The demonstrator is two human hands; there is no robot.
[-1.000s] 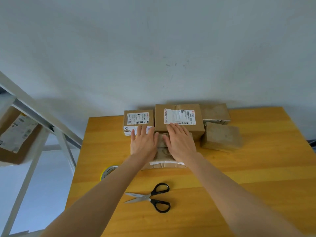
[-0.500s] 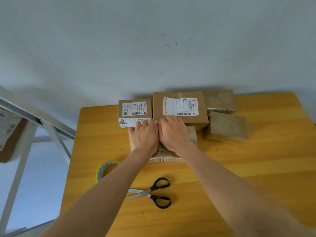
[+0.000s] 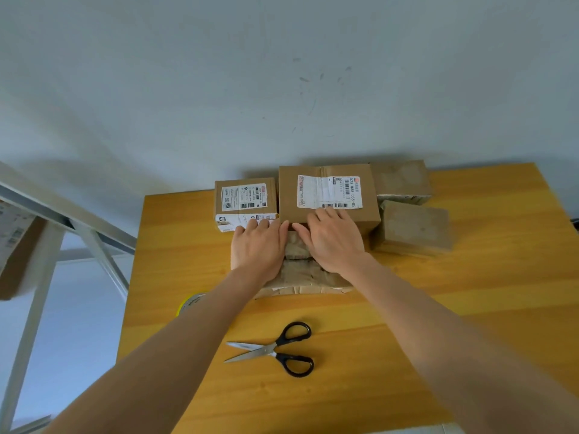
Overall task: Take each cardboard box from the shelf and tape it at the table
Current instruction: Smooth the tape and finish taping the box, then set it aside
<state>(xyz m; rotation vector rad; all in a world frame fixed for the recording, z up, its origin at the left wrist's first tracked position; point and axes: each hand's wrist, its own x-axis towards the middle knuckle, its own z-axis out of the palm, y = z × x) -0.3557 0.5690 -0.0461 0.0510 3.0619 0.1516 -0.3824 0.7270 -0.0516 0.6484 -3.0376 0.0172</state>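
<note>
scissors [image 3: 275,349]: black-handled, flat on the table [image 3: 470,277], blades slightly parted, nearest of all, apart from the work.
tape roll [image 3: 189,300]: yellow-rimmed, mostly hidden behind the left forearm, near the box's left corner.
worn box [image 3: 308,277]: low, crumpled cardboard in mid-table, top already glossy with tape; touching the stacked boxes behind it.
left hand [image 3: 258,249]: flat on the box's left half, fingers straight, pressing down, gripping nothing.
right hand [image 3: 333,242]: flat on the right half, fingers straight, likewise pressing.
handling: probably light, soft and dented; likely to sag under hard pressure; best taken by both short sides, palms at the edges.
small labelled box [image 3: 244,198]: behind the left fingertips.
large labelled box [image 3: 326,192]: behind the right fingertips.
plain boxes [image 3: 413,228]: two, far right.
shelf [image 3: 47,211]: far left, one labelled box [image 3: 15,245] waiting.
</note>
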